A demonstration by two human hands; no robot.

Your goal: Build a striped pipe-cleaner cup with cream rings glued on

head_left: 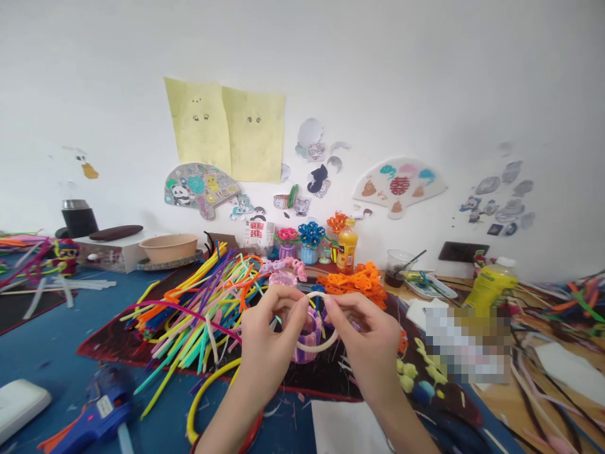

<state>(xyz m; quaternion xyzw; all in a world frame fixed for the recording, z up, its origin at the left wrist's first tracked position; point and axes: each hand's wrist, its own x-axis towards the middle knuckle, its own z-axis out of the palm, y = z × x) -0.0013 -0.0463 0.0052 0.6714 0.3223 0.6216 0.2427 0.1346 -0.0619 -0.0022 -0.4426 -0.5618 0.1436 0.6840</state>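
A cream-coloured pipe cleaner (317, 347) is bent into a ring in the middle of the head view. My left hand (276, 331) pinches its upper left side between thumb and forefinger. On the upper right, my right hand (366, 334) grips the same ring with thumb and fingertips. Behind the ring stands a small purple and pink basket (307, 356) made of pipe cleaners, partly covered by the ring and my hands. To the left spreads a big heap of coloured pipe cleaners (198, 334). Orange pipe-cleaner pieces (357, 284) are piled beyond my right hand.
A blue glue gun (97, 407) lies at the lower left, near a white device (21, 407). White paper (347, 429) is below my hands. Pipe-cleaner flowers in pots (309, 243), an orange drink bottle (347, 246) and a tan bowl (169, 248) stand along the wall. A yellow bottle (494, 280) is at right.
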